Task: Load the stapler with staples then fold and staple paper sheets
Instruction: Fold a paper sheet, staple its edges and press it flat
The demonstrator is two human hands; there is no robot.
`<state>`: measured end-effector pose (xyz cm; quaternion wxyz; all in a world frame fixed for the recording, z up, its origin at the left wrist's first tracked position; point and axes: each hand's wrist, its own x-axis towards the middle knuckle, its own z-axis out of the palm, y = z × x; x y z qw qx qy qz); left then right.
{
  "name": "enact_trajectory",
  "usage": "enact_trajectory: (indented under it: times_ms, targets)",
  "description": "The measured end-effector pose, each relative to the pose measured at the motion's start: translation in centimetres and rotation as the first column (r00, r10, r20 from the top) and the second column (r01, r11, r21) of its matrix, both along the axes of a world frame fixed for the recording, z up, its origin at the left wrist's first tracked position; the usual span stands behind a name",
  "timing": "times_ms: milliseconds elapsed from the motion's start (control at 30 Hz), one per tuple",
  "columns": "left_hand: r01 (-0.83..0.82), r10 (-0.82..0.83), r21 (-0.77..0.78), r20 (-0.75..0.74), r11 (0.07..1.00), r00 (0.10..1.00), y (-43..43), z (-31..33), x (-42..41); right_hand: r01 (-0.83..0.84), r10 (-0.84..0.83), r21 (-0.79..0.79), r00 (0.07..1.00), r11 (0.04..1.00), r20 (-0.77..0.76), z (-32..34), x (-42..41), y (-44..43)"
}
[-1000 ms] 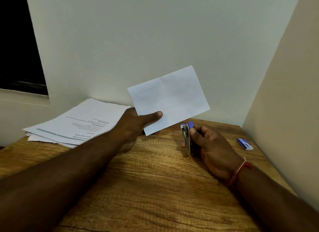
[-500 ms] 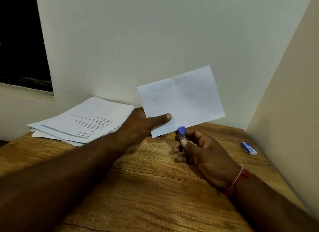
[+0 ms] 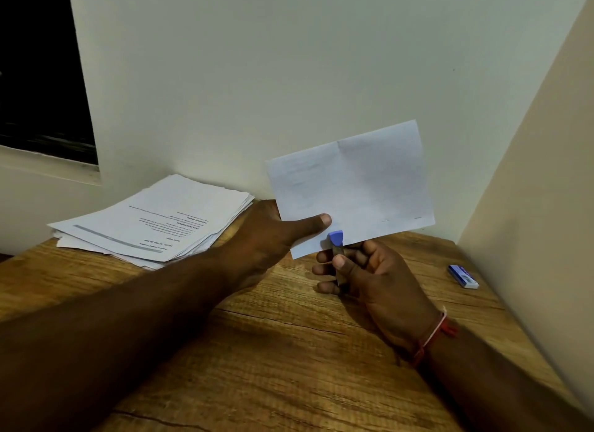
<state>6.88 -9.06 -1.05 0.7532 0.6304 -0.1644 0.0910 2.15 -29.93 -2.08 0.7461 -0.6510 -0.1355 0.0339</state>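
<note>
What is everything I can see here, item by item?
folded sheet: one, white, held up over the table
stapler: one, metal with blue tip, at the sheet's lower edge
paper stack: one, white, printed, table's far left
small box: one, blue and white, table's right
table: one, brown wood, below
window: one, dark, upper left
wrist thread: one, red, right wrist
left hand: one, pinches the sheet
right hand: one, grips the stapler

One wide camera worn on the person's head, looking forward and down, close above the wooden worktop [image 3: 289, 351], near enough that it fills the bottom half, facing the corner where the back wall [image 3: 289, 78] meets the side wall [image 3: 546, 206], dark window [image 3: 38, 61] at top left
</note>
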Motion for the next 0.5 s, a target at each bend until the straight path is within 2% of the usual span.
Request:
enact_trajectory:
  times_ms: [267,500]
  targets:
    - [-0.044,0.044,0.052,-0.01,0.998,0.999,-0.08,0.06,0.02,0.089,-0.083,-0.102,0.995,0.991,0.059,-0.07,0.17,-0.37]
    - [-0.097,0.1,0.111,-0.021,0.989,0.995,0.05,0.03,0.06,0.104,-0.098,-0.104,0.993,0.989,0.064,-0.14,0.18,-0.54]
